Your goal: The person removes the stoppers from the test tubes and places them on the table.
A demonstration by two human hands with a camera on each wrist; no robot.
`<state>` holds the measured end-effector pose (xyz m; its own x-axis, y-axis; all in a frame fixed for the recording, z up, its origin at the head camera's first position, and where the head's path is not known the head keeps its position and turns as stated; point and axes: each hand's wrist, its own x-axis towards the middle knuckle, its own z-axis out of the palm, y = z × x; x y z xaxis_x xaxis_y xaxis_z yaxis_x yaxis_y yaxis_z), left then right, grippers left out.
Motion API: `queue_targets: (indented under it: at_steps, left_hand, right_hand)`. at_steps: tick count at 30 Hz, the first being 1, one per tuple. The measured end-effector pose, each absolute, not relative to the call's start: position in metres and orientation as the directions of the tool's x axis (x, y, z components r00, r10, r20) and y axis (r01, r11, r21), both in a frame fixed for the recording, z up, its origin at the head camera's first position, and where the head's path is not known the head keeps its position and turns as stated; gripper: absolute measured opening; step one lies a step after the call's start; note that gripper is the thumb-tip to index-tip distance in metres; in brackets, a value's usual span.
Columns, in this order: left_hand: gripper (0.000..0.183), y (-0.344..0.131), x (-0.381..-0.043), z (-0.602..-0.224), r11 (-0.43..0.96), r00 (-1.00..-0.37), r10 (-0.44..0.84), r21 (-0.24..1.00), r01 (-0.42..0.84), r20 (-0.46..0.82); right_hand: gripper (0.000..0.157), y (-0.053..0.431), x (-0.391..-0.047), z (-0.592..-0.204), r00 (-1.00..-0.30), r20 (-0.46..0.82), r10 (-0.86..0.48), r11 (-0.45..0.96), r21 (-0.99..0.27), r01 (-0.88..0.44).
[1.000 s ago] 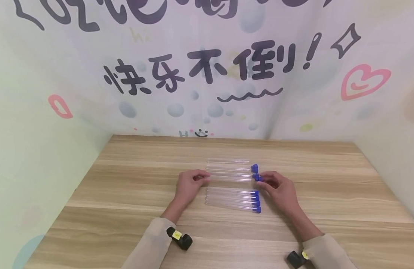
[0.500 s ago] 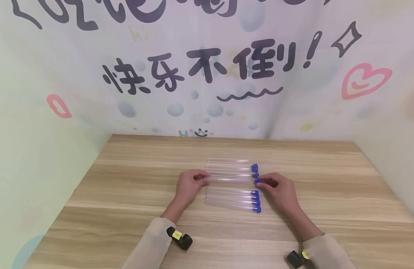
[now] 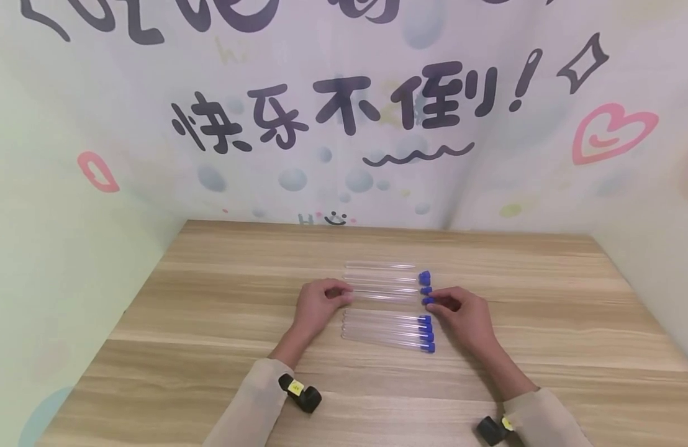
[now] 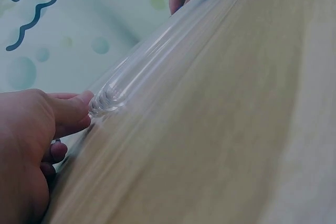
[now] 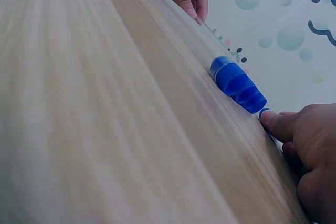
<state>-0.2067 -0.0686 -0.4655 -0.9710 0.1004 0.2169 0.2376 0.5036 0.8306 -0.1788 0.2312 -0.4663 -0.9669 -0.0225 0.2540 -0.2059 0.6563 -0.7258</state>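
Near the table's middle, my left hand (image 3: 320, 307) pinches the rounded left end of a clear test tube (image 3: 384, 298) lying sideways. To the right, my right hand (image 3: 468, 315) pinches a small blue cap (image 3: 427, 301) between thumb and fingers, close to that tube's right end. Just beyond it lies another blue cap (image 3: 426, 290). Nearer me, several capped test tubes (image 3: 383, 329) lie side by side; their blue caps (image 5: 231, 74) stand out in the right wrist view. There, the held cap is mostly hidden by my thumb.
Beyond my hands lie more clear tubes (image 3: 380, 266) and a cluster of blue caps (image 3: 425, 277). The wooden table (image 3: 210, 267) ends at a printed white backdrop (image 3: 254, 186). Each wrist wears a black camera (image 3: 307, 398).
My right hand has drawn one blue cap toward me, apart from the cap beyond it, in line with the held tube. My left hand has stayed at the tube's end, edging slightly right.
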Motion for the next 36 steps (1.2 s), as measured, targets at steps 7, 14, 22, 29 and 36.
queue_targets:
  at_steps: [7,14,22,29,36]
  left_hand:
    - [0.015,-0.0678,-0.2075,-0.4642,0.536,-0.963,0.104,0.801,0.265,0.248]
    - [0.015,-0.0675,-0.2077,-0.4621,0.547,-0.958,0.117,0.788,0.282,0.262]
    - [0.017,-0.0673,-0.2058,-0.4622,0.552,-0.961,0.129,0.788,0.273,0.243]
    - [0.016,-0.0668,-0.2063,-0.4652,0.562,-0.96,0.141,0.778,0.279,0.242]
    - [0.016,-0.0665,-0.2072,-0.4658,0.572,-0.961,0.143,0.773,0.275,0.236]
  right_hand:
    - [0.021,0.2311,-0.1788,-0.4649,-0.966,0.257,-0.024,0.662,-0.721,-0.208]
    - [0.021,0.2311,-0.1798,-0.4648,-0.965,0.261,-0.026,0.668,-0.713,-0.211]
    - [0.023,0.2314,-0.1794,-0.4665,-0.971,0.237,-0.016,0.664,-0.723,-0.188]
    - [0.024,0.2319,-0.1787,-0.4653,-0.973,0.229,-0.015,0.665,-0.725,-0.181]
    - [0.024,0.232,-0.1784,-0.4638,-0.972,0.235,-0.021,0.667,-0.721,-0.188]
